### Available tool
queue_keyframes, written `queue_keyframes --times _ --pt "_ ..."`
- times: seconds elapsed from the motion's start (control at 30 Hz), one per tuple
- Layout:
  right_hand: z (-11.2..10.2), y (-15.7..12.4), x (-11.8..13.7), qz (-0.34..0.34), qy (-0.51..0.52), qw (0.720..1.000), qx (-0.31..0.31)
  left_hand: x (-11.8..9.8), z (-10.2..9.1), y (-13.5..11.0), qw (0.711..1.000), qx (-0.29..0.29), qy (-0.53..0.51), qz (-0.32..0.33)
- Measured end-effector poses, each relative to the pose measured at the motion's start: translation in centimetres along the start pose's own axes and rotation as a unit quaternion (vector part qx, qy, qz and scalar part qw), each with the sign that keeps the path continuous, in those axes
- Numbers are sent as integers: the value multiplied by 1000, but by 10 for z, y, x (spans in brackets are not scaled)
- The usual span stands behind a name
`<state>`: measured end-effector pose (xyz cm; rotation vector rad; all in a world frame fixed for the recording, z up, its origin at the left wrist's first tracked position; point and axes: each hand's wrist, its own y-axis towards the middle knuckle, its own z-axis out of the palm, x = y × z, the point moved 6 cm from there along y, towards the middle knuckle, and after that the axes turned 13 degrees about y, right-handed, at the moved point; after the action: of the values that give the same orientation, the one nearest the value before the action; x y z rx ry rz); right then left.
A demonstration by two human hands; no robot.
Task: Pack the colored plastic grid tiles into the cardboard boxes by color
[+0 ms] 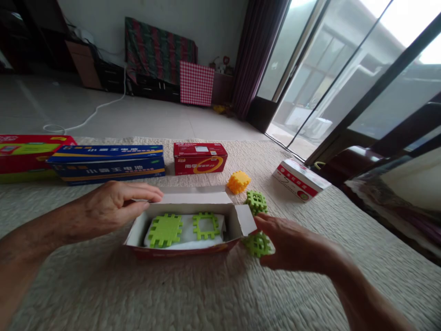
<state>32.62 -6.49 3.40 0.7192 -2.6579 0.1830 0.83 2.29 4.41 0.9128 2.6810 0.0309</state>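
An open cardboard box (186,252), red outside and white inside, sits in front of me. Inside, on white padding (188,226), lie a solid green notched square piece (165,231) and a green piece with a square hole (206,233). My left hand (115,205) is at the box's back left corner, fingers stretched out. By the right end flap (245,220) is my right hand (287,239), thumb and fingers apart, beside a green latticed block (257,244). Just behind it is another green block (257,202), partly covered by the flap and hand.
A yellow block (238,182) lies behind the box's right end. Along the far edge of the quilted cover (193,294) stand a blue box (110,165), a smaller red box (200,158) and a red-and-green box (27,156). A white-and-red box (300,180) is at right.
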Motion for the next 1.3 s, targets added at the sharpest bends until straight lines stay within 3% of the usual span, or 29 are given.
queue_keyframes --times 0.07,0.13,0.27,0.37,0.47,0.6,0.93,1.1,1.2,1.3 --pt "-14 -7 -14 24 -1 1000 -9 -4 -2 0 1000 1 2 8" --pt "-34 -8 -20 33 -4 998 -58 -7 -4 0 1000 0 -1 18" --pt "-57 12 13 -25 21 990 -137 -8 -5 1 1000 -1 -6 24" --pt "-47 39 57 -77 61 991 -94 -9 -5 1 999 0 -4 33" --pt "-30 59 83 -87 81 992 -44 -10 -6 2 999 -2 -5 38" --pt "-20 67 86 -79 85 993 -26 -11 -6 2 999 -1 -8 43" --pt "-18 66 84 -77 97 992 -32 -11 -6 2 999 4 3 44" --pt "-37 58 64 -75 104 990 -62 -11 -5 2 999 9 0 38" --pt "-55 49 25 -50 69 991 -104 -15 -7 1 999 8 0 32" --pt "-59 43 -22 7 28 997 -78 -17 -9 0 1000 6 7 20"
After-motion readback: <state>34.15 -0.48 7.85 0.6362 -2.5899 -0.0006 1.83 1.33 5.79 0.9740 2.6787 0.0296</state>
